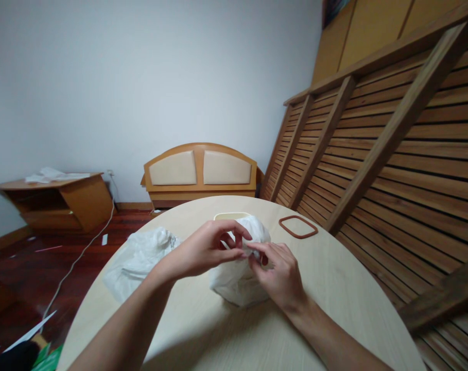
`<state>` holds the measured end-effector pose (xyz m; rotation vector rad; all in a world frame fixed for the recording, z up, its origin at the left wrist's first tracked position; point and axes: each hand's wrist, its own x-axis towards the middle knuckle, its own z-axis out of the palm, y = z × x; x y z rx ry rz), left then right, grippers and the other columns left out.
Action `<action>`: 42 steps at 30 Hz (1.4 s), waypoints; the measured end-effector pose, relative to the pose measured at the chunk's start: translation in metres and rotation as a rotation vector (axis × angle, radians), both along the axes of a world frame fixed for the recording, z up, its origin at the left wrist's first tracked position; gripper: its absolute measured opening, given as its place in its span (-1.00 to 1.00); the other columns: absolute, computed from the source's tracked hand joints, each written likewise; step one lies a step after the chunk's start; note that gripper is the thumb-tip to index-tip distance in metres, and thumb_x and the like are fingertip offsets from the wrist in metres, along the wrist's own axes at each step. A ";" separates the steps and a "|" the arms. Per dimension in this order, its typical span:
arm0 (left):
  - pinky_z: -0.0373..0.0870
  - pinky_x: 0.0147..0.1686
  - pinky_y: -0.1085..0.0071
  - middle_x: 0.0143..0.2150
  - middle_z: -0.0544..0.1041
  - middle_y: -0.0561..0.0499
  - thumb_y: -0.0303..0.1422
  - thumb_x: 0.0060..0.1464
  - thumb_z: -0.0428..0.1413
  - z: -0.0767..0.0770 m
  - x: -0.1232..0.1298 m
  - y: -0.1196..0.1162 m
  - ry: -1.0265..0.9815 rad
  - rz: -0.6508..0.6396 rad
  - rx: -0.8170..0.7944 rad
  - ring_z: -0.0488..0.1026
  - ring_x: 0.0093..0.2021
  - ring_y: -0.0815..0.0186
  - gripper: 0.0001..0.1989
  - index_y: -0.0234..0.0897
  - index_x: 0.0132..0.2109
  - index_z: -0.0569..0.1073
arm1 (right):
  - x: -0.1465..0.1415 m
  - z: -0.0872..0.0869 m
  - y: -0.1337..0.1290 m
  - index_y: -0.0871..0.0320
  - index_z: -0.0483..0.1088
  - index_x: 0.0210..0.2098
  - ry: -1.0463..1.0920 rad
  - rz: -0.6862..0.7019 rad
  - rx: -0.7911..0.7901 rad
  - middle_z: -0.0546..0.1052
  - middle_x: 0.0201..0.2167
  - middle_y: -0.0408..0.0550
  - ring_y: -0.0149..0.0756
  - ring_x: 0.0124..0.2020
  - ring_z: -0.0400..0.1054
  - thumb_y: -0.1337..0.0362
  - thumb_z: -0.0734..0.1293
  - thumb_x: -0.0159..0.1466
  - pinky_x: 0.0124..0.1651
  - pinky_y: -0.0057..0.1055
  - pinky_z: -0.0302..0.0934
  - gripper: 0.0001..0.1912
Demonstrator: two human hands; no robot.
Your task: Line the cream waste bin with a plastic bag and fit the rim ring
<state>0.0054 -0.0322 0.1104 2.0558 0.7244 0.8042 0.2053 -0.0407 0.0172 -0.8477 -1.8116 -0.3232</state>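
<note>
A white plastic bag [237, 286] covers most of a pale bin [229, 215], whose far rim shows behind it. Both hands meet over the top of the bag. My left hand [214, 245] pinches the thin plastic between thumb and fingers, coming from the left. From the right, my right hand [278, 270] pinches the same bag close to the left fingertips. The fingers hide the exact spot where the plastic is gripped. A second crumpled white plastic bag [137, 260] lies on the table left of my left forearm.
A brown rounded-square ring [298, 227] lies on the round table [345, 299] to the right. Slatted wooden panels [373, 154] lean close on the right. Behind stands a headboard [200, 170]; a low cabinet [79, 203] and a white cable [75, 263] are at the left.
</note>
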 end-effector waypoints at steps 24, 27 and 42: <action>0.24 -0.51 0.49 -0.46 0.52 0.04 -0.14 0.08 0.17 -0.013 -0.010 0.034 -0.006 0.681 0.283 0.40 -0.52 0.36 -0.72 -0.29 -0.33 0.54 | 0.025 -0.003 0.011 0.06 0.33 0.05 0.068 0.241 0.129 0.56 -0.21 -0.01 -0.18 -0.21 0.49 0.28 0.24 0.34 -0.18 -0.19 0.38 -0.72; 0.27 -0.53 0.49 -0.46 0.52 0.04 -0.11 0.02 0.16 -0.015 -0.016 0.044 -0.103 0.779 0.249 0.40 -0.52 0.35 -0.70 -0.30 -0.38 0.51 | 0.029 -0.001 0.012 0.06 0.33 0.05 -0.124 0.291 0.252 0.54 -0.16 0.02 -0.14 -0.18 0.46 0.04 0.24 0.35 -0.16 -0.17 0.32 -0.64; 0.31 -0.61 0.52 -0.48 0.51 0.05 -0.10 -0.03 0.23 -0.016 -0.029 0.055 -0.281 0.779 0.155 0.36 -0.62 0.43 -0.59 -0.37 -0.17 0.56 | 0.038 -0.006 0.026 0.08 0.35 0.15 -0.404 0.168 0.282 0.58 0.03 0.04 -0.20 0.04 0.43 0.39 0.27 0.37 -0.04 -0.25 0.37 -0.63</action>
